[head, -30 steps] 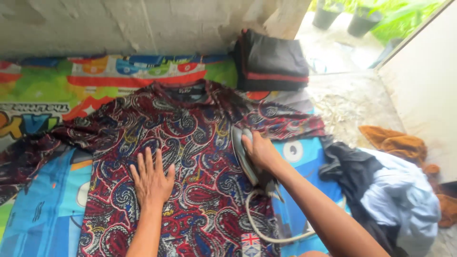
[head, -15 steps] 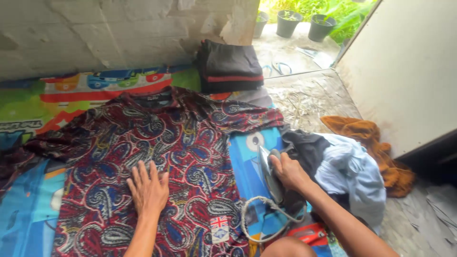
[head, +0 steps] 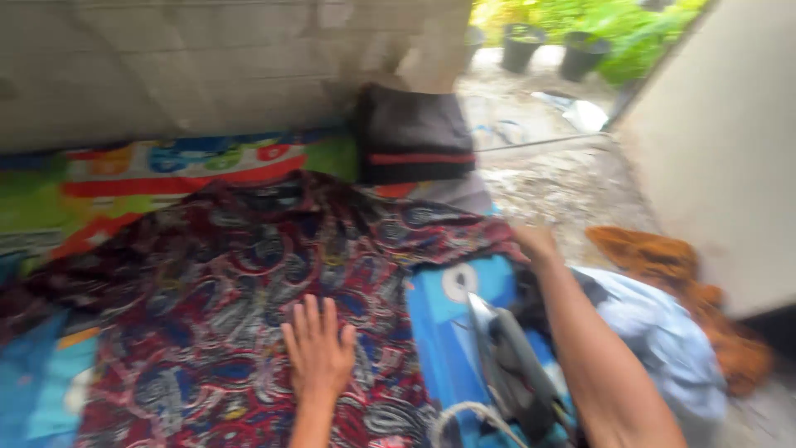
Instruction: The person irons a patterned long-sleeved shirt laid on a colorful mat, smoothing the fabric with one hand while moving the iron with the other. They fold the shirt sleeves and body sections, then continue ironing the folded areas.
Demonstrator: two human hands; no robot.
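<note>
Left hand [head: 319, 357] lies flat, fingers spread, on the red paisley-patterned shirt [head: 224, 282]; right hand [head: 536, 242], grip unclear from blur, reaches the shirt's sleeve edge, the grey electric iron [head: 510, 373] parked on the colourful mat [head: 448, 323]: repositioning step, I think.

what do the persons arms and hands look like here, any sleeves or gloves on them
Both arms are bare as far as the view shows: no sleeves, gloves, watch or rings visible. The left hand shows its back. The right hand is blurred, its forearm long and bare.
</note>
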